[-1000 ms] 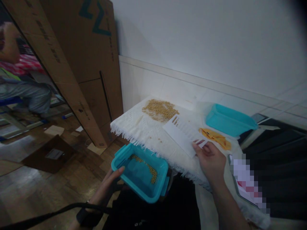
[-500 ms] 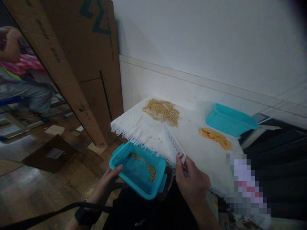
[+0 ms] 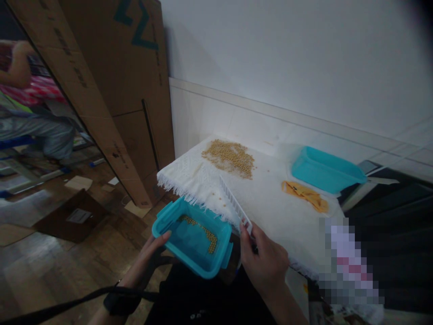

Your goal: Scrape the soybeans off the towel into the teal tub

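Observation:
My left hand [image 3: 157, 250] grips the near left side of a teal plastic box [image 3: 189, 264], thumb over the rim. The box sits just below the fringed edge of a white tablecloth [image 3: 189, 174], with some soybeans [image 3: 211, 239] along its far and right inner sides. Pinched in my right hand [image 3: 262, 255] is a white slotted plastic strip [image 3: 235, 203], its long edge against the cloth. A few loose beans lie left of the strip. Farther back on the cloth spreads a larger pile of soybeans [image 3: 230, 155].
A second teal container [image 3: 326, 169] and a folded yellow cloth [image 3: 304, 195] are at the table's right. A tall cardboard box [image 3: 135, 90] stands to the left against the wall. Flattened cardboard [image 3: 71, 214] lies on the floor. Another person [image 3: 30, 99] sits at the far left.
My right hand has drawn the slotted strip leftward over the cloth, bringing loose beans closer to the fringe. The teal box has shifted slightly left with my left hand.

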